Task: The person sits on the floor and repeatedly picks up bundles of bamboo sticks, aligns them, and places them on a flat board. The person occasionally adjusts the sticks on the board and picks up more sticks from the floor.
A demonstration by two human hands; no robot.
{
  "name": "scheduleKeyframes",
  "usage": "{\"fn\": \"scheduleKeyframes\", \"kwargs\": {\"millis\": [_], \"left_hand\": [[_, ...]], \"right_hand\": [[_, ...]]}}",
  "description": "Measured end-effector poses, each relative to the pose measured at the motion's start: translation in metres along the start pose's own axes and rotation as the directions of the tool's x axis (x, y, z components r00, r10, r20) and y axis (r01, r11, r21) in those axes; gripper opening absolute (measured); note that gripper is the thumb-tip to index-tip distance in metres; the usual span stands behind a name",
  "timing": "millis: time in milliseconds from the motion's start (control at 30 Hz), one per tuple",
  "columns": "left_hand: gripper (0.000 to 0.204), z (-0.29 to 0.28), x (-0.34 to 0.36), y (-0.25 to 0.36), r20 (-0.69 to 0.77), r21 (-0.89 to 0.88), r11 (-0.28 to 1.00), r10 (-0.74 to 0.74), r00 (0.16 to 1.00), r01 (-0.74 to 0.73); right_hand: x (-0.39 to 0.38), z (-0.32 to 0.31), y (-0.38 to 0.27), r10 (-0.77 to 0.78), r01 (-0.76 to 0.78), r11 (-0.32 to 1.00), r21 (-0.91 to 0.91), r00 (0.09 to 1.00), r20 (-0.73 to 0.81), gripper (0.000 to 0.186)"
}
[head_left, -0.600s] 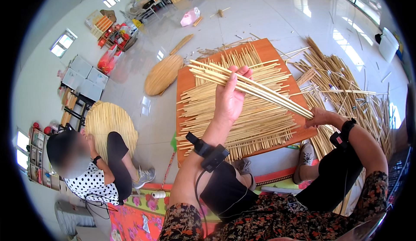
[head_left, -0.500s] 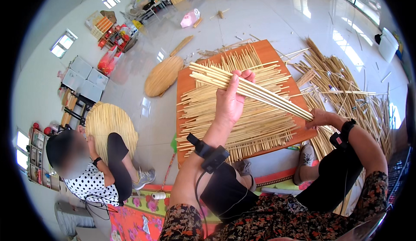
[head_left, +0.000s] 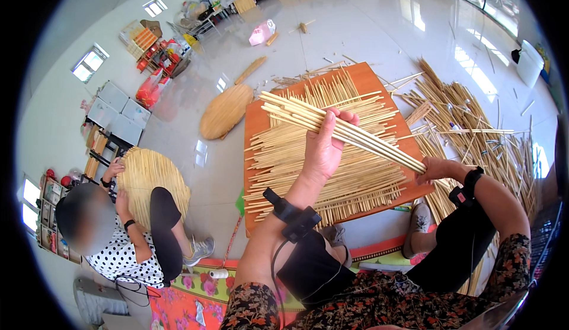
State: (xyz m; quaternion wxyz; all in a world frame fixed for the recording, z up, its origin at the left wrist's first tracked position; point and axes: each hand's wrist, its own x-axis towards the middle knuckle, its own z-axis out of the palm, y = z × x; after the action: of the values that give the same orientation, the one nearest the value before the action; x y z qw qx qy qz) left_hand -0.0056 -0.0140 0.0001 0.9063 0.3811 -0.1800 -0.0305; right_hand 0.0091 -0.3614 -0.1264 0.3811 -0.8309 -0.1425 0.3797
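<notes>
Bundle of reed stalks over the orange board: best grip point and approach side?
Grip the bundle of stalks around its middle span, coming from below as the left hand does, fingers wrapping over the top. It is long, thin and loose, fanning at the far end; the right hand steadies the near end above the orange board.

We see bright daylight glaring in streaks off the glossy floor (head_left: pixel 415 27), soft shadows, sharp focus, and strong fisheye bending inside a black rim.
</notes>
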Motion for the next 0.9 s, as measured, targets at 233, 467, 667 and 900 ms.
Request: {"fn": "scheduleKeyframes", "kwargs": {"millis": [233, 467, 667, 900], "left_hand": [[0.027, 0.037, -0.013, -0.009, 0.116, 0.112, 0.994, 0.004, 0.993, -0.017], [0.036, 0.053, -0.063, -0.048, 0.300, 0.298, 0.936, -0.280, 0.912, 0.189], [0.032, 0.066, -0.068, -0.073, 0.355, 0.356, 0.878, -0.443, 0.823, 0.319], [0.028, 0.071, -0.069, -0.073, 0.366, 0.395, 0.853, -0.487, 0.793, 0.341]], "right_hand": [[-0.017, 0.013, -0.021, -0.149, 0.203, 0.966, -0.162, 0.944, 0.295, 0.058], [-0.087, -0.016, -0.131, -0.416, 0.412, 0.908, -0.076, 0.863, -0.287, 0.031], [-0.132, -0.018, -0.219, -0.465, 0.576, 0.814, 0.080, 0.726, -0.506, 0.044], [-0.125, -0.013, -0.218, -0.524, 0.536, 0.836, -0.113, 0.721, -0.453, 0.028]]}}
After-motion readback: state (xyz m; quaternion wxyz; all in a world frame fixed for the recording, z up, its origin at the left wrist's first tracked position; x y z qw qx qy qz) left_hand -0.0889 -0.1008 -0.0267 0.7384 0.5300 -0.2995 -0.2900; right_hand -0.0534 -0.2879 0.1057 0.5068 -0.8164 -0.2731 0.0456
